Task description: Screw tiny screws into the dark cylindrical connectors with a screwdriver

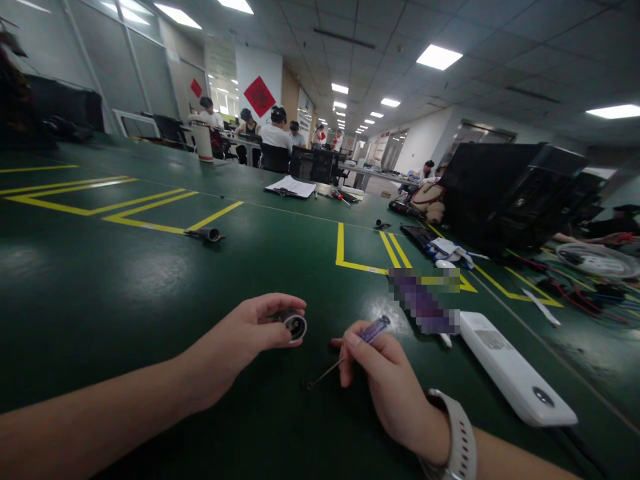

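Observation:
Between the thumb and fingers of my left hand [255, 333] is a small round cylindrical part [295, 326], its open end facing right and showing a light rim. My right hand [377, 367] grips a screwdriver by its clear purple handle [375, 329]. The thin shaft [327, 371] slants down and left. At its tip is a small dark piece [307, 385], too small to name, close to the green tabletop. The screwdriver and the cylindrical part are apart. On my right wrist sits a light watch band [457, 433].
A white power bank-like device [515, 367] lies right of my right hand, beside a pixelated purple object [423, 303]. Dark cylindrical parts [207, 235] [381, 224] stand farther off. A clipboard [291, 187], a cup [203, 141], cables [590, 280] and a large black case [505, 193] are farther back.

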Demonstrator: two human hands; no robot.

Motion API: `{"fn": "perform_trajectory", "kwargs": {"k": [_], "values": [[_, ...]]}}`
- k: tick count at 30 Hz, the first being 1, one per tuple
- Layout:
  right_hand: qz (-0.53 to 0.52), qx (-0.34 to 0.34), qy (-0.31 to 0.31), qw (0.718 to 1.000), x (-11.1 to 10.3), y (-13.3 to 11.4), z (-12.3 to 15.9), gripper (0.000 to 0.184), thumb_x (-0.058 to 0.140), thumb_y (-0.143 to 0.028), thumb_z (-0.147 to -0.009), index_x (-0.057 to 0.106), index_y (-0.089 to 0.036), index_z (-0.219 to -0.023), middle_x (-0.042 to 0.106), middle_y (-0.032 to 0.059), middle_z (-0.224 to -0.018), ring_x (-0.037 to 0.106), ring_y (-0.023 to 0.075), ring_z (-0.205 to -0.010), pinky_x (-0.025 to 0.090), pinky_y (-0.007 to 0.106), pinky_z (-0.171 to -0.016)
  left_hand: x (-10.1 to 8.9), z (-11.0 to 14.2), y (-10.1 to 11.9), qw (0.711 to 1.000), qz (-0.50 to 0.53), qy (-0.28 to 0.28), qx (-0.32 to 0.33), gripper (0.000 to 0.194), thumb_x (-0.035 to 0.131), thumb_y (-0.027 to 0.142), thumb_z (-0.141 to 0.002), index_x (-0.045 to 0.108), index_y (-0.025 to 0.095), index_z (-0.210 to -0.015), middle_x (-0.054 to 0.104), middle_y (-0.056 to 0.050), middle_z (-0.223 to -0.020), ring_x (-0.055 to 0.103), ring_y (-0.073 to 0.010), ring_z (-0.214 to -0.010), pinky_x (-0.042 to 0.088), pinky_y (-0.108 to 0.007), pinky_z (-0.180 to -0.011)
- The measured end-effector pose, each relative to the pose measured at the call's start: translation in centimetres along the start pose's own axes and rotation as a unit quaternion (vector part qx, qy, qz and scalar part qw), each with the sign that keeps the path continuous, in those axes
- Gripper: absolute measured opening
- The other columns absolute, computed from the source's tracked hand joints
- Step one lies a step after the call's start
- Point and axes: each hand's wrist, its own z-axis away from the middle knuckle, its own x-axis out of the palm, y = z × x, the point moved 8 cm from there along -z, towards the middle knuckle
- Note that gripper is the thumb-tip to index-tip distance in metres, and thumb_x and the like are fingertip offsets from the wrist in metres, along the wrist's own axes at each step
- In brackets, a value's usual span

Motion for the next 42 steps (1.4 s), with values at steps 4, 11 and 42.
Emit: {"fn": "perform_trajectory", "kwargs": {"k": [4, 11, 42], "values": [[0.025, -0.009, 0.005, 1.0, 0.0, -0.3, 0.2, 0.032, 0.056, -0.046, -0.079, 0.052, -0.017, -0.065, 0.05, -0.0039, -0.052, 0.05, 0.0103, -0.05, 0.047, 0.026, -0.059, 0.1, -0.1, 0.0, 1.0, 0.017, -0.018, 0.004, 0.036, 0.059, 0.013, -0.064, 0.06, 0.016, -0.099, 0.066, -0.005, -0.099, 0.062, -0.0232, -0.096, 0.047, -0.038, -0.091], [0.082, 0.034, 0.037, 0.995, -0.7, -0.3, 0.0, 0.032, 0.053, -0.046, -0.082, 0.052, -0.016, -0.071, 0.051, -0.0033, -0.052, 0.05, 0.0106, -0.05, 0.042, 0.023, -0.05, 0.3, 0.0, -0.3, 0.999, 0.026, -0.021, -0.016, 0.032, 0.058, 0.009, -0.067, 0.061, 0.015, -0.098, 0.067, -0.005, -0.097, 0.062, -0.0216, -0.095, 0.05, -0.035, -0.087], [0.439, -0.393, -0.106, 0.801, 5.1, -5.7, 4.3, 0.004, 0.047, -0.016, -0.085, 0.05, -0.019, -0.085, 0.06, 0.0005, -0.075, 0.056, 0.0132, -0.076, 0.039, 0.038, -0.093, 1.1, 0.3, -0.8, 0.998, 0.049, -0.027, -0.013, 0.033, 0.062, 0.016, -0.061, 0.061, 0.014, -0.094, 0.068, -0.005, -0.089, 0.062, -0.0221, -0.088, 0.045, -0.033, -0.08]]}}
